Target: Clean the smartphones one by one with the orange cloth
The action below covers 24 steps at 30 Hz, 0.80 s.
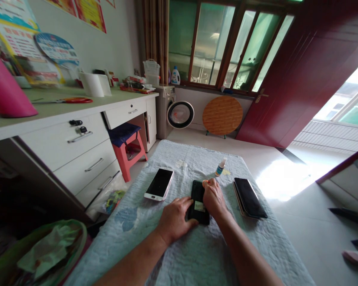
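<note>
A black phone (197, 194) lies in the middle of a pale blue towel (179, 246). My left hand (175, 219) rests on the phone's near left corner, fingers curled against it. My right hand (213, 195) lies along the phone's right edge, its fingertips pinched at the far corner. A white-framed phone (159, 183) sits to the left, screen up. A dark phone (249, 192) lies to the right. A small spray bottle (220, 167) stands just beyond my right hand.
A white desk with drawers (77, 139) runs along the left, a red stool (128, 153) tucked under it. A green bin with tissue (44, 250) sits at the near left. Beyond the towel stand a washing machine (174, 111) and a round wooden tabletop (222, 115).
</note>
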Each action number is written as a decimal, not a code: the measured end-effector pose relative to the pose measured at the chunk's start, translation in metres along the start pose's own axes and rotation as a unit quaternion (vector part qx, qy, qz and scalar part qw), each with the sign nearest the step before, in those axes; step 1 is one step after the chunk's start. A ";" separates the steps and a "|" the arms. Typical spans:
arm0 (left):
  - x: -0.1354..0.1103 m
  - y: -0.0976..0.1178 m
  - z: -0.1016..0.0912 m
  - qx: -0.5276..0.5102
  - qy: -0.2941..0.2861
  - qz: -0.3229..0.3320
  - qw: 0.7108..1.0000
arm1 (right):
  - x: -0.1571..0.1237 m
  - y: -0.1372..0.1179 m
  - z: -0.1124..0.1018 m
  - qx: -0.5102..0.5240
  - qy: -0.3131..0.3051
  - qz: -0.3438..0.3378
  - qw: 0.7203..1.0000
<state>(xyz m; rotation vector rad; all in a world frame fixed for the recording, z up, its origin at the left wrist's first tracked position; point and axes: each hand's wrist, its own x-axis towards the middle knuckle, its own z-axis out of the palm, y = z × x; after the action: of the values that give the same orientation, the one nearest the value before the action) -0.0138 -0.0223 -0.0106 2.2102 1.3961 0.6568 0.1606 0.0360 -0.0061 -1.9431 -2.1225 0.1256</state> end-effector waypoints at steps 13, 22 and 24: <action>0.000 -0.001 0.001 0.000 0.001 -0.003 1.000 | -0.003 -0.009 -0.006 0.043 -0.033 -0.115 0.992; 0.000 0.000 -0.001 -0.006 -0.003 -0.004 1.000 | -0.007 -0.017 -0.010 0.030 -0.042 -0.138 0.989; 0.000 -0.001 0.000 -0.007 -0.002 -0.003 1.000 | -0.007 -0.015 -0.010 0.022 -0.039 -0.134 0.990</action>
<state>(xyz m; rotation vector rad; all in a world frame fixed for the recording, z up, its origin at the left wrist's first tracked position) -0.0143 -0.0224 -0.0111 2.1934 1.3925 0.6583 0.1489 0.0260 0.0063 -1.6357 -2.3854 0.1968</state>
